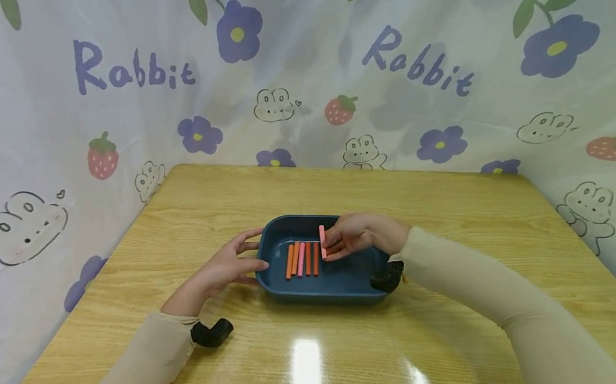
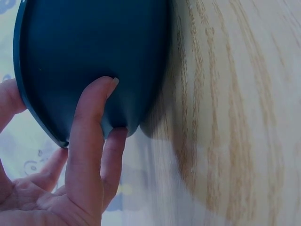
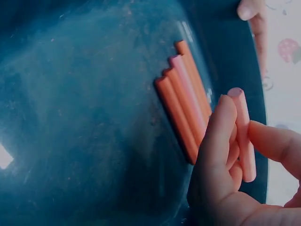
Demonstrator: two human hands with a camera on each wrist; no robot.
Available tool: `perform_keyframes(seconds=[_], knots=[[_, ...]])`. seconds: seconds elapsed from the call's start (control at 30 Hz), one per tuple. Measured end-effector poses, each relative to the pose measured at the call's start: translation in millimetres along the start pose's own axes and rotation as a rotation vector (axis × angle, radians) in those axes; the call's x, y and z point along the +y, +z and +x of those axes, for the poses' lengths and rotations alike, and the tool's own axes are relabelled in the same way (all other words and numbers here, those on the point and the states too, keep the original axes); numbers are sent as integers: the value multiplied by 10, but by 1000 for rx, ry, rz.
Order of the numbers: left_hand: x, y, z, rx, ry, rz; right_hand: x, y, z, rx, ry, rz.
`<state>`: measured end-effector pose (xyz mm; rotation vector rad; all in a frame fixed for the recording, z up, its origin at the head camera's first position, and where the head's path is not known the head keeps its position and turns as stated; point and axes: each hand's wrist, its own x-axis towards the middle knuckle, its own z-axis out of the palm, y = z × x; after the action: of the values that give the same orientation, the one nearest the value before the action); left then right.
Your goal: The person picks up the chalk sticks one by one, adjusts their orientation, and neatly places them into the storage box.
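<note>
A dark blue tray (image 1: 346,285) with raised walls stands on the table. My left hand (image 1: 231,264) holds its left end, the thumb tip over the rim; in the left wrist view, fingers (image 2: 94,103) touch the outer wall. Above the tray floor, my right hand (image 1: 360,234) pinches a light pink chalk stick (image 3: 244,136) between thumb and fingers, nearly upright in the head view. Several orange, red and pink chalk sticks (image 1: 300,260) lie side by side in the tray's left half. My right fingers partly hide this row in the right wrist view.
The tray rests on a wooden table (image 1: 236,368) with glare near its front. Behind and beside the table hangs a white cloth (image 1: 293,49) printed with rabbits, flowers and strawberries. A black device (image 1: 212,333) sits at the left wrist, another black device (image 1: 387,276) at the right.
</note>
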<state>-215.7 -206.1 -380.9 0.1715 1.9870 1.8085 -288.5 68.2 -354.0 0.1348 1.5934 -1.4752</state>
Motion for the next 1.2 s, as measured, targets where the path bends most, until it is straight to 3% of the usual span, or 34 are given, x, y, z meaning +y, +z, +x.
perform_keyframes(seconds=[0.2, 0.63, 1.2], knots=[[-7, 1, 9, -1, 7, 2, -6, 42, 66, 39, 78, -107], [-13, 8, -8, 2, 3, -1, -2, 116, 162, 106, 177, -156], [-16, 6, -3, -1, 10, -10, -23, 110, 107, 84, 156, -212]])
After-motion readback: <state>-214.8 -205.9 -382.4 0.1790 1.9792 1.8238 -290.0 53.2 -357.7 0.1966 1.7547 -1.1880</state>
